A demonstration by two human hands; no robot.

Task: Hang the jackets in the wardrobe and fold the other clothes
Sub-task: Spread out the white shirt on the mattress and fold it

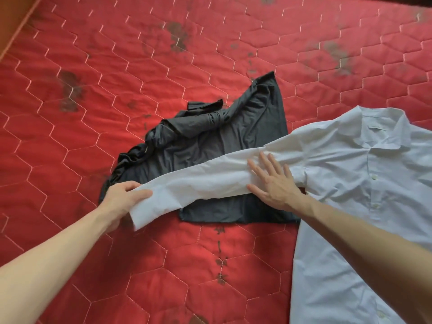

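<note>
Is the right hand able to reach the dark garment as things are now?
Probably yes: the right hand presses the white shirt sleeve lying across the dark garment, whose uncovered cloth lies just beyond its fingertips.

The white shirt (364, 206) runs off the right edge, its sleeve covering part of the dark garment (210, 141).

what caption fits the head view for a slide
Left hand pinches the white shirt cuff while the right hand flattens its sleeve over a dark garment.
</note>
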